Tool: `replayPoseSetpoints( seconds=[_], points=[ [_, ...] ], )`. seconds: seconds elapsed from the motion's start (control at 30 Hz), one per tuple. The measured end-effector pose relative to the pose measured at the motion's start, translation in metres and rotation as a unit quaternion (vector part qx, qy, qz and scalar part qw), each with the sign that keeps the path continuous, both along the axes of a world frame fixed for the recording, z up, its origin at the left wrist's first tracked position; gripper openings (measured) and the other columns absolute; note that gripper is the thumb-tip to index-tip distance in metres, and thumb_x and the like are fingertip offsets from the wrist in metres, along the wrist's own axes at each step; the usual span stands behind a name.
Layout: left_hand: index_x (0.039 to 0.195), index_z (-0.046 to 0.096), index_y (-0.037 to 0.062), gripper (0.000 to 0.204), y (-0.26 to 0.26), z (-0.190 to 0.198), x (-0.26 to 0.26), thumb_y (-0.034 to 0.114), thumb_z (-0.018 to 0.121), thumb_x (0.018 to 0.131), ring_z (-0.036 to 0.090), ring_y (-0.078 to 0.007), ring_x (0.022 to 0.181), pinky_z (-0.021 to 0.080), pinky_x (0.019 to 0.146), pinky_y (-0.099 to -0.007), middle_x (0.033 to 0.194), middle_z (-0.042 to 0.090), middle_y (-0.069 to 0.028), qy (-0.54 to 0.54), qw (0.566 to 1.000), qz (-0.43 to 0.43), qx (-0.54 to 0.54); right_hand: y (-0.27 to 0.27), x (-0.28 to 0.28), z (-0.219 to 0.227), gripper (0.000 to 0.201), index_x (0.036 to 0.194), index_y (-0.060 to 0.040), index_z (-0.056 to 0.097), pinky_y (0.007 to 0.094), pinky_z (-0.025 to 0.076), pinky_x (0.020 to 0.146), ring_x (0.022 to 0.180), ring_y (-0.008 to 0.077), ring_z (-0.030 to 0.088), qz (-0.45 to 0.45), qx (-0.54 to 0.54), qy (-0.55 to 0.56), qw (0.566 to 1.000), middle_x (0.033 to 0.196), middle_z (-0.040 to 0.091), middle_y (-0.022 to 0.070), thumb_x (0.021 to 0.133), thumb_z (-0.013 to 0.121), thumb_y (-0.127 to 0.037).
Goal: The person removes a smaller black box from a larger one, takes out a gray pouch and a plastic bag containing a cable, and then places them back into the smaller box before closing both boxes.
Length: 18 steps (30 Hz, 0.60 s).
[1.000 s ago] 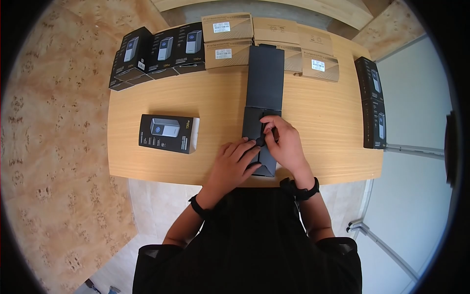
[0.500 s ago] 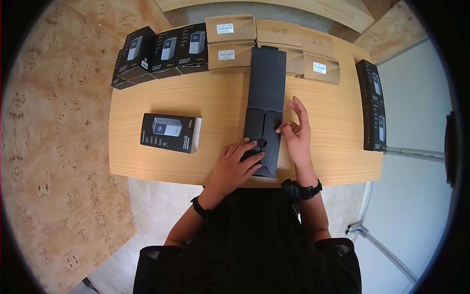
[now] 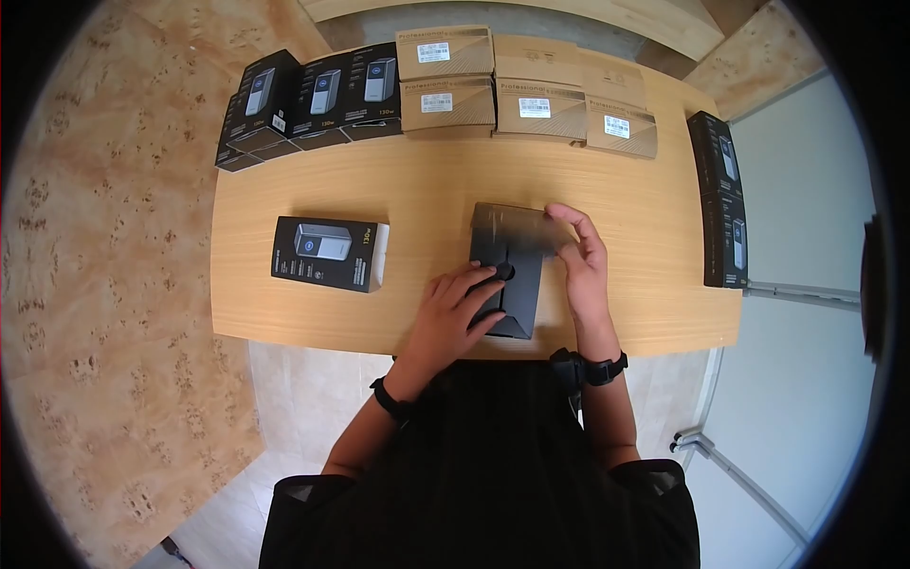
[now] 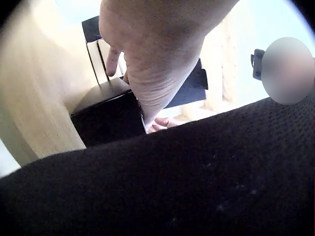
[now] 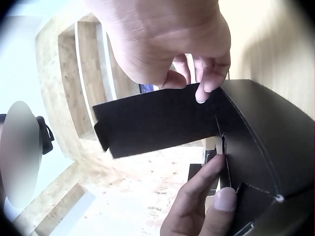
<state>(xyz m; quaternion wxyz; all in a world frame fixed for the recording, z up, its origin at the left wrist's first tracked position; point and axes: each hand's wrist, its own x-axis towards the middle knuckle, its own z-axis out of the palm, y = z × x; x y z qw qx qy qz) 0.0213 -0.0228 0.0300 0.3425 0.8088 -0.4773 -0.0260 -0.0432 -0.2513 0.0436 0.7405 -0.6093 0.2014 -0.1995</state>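
A long black box (image 3: 518, 311) lies in front of me near the table's front edge. Its inner flaps lie closed, with a round notch at their seam. My left hand (image 3: 447, 318) rests on these flaps, fingers extended beside the notch. The box's lid (image 5: 152, 120) stands raised at its far end, blurred in the head view. With thumb and fingers, my right hand (image 3: 586, 270) pinches the lid's right edge. In the left wrist view the forearm and hand cover much of the box (image 4: 110, 120).
A black printed carton (image 3: 327, 253) lies on the table (image 3: 417, 199) to the left. Black cartons (image 3: 322, 100) and brown boxes (image 3: 445, 104) line the back. More black cartons (image 3: 727, 204) stand at the right edge.
My right hand moved from the flaps' seam to the right side, then onto the lid. The lid has swung up from lying flat behind the box. My left hand has stayed on the flaps.
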Motion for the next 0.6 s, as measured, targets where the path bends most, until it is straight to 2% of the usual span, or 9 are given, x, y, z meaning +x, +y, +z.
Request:
replayPoseSetpoints(
  seconds=[0.1, 0.2, 0.3, 0.4, 0.5, 0.6],
  points=[
    [0.133, 0.066, 0.0097, 0.058, 0.005, -0.013, -0.003, 0.021, 0.086, 0.08, 0.052, -0.0372, 0.135, 0.044, 0.108, -0.0481, 0.148, 0.053, -0.0172, 0.033, 0.999, 0.035, -0.008, -0.004, -0.006, -0.011, 0.043, 0.13, -0.0012, 0.066, 0.0234, 0.048, 0.077, 0.079, 0.0079, 0.056, 0.022, -0.002, 0.003, 1.0, 0.098, 0.066, 0.0019, 0.093, 0.047, 0.011],
    [0.137, 0.062, 0.0064, 0.065, -0.002, -0.015, -0.002, 0.015, 0.086, 0.078, 0.05, -0.0417, 0.136, 0.044, 0.111, -0.05, 0.151, 0.049, -0.022, 0.062, 0.995, 0.062, -0.052, -0.001, -0.01, -0.008, 0.04, 0.125, -0.0042, 0.069, 0.023, 0.046, 0.076, 0.08, 0.0067, 0.054, 0.011, -0.042, 0.022, 0.999, 0.089, 0.062, -0.0018, 0.093, 0.051, 0.011],
    [0.142, 0.056, 0.0052, 0.072, -0.002, -0.015, -0.002, 0.011, 0.086, 0.076, 0.05, -0.0441, 0.136, 0.045, 0.112, -0.0505, 0.151, 0.047, -0.0233, 0.138, 0.983, 0.082, -0.09, 0.0, -0.017, -0.011, 0.039, 0.122, -0.0079, 0.07, 0.0231, 0.044, 0.076, 0.082, 0.0086, 0.054, 0.009, -0.113, 0.057, 0.992, 0.094, 0.064, -0.0005, 0.09, 0.057, 0.01],
    [0.147, 0.048, 0.0042, 0.081, -0.001, -0.016, -0.003, 0.008, 0.086, 0.076, 0.052, -0.045, 0.134, 0.048, 0.111, -0.0501, 0.148, 0.048, -0.0245, 0.186, 0.975, 0.08, -0.092, 0.008, -0.018, 0.015, 0.036, 0.119, -0.0097, 0.071, 0.03, 0.049, 0.083, 0.09, 0.0185, 0.06, 0.001, -0.291, 0.037, 0.956, 0.103, 0.067, 0.0041, 0.084, 0.072, 0.001],
    [0.151, 0.042, 0.003, 0.088, 0.002, -0.028, -0.003, 0.006, 0.086, 0.076, 0.056, -0.0435, 0.13, 0.052, 0.108, -0.0481, 0.145, 0.049, -0.0247, 0.237, 0.965, 0.073, -0.09, 0.011, -0.024, 0.052, 0.053, 0.125, -0.0107, 0.07, 0.0422, 0.049, 0.103, 0.118, 0.0321, 0.06, 0.145, -0.425, -0.005, 0.894, 0.128, 0.064, 0.0106, 0.075, 0.086, -0.013],
    [0.153, 0.039, 0.0022, 0.09, 0.004, -0.035, -0.005, 0.004, 0.086, 0.077, 0.06, -0.0408, 0.126, 0.055, 0.104, -0.0464, 0.143, 0.05, -0.0245, 0.278, 0.952, 0.069, -0.109, 0.022, -0.029, 0.064, 0.071, 0.133, -0.012, 0.067, 0.0522, 0.038, 0.12, 0.143, 0.0383, 0.046, 0.237, -0.455, 0.041, 0.858, 0.147, 0.054, 0.0132, 0.067, 0.093, -0.022]
  ],
)
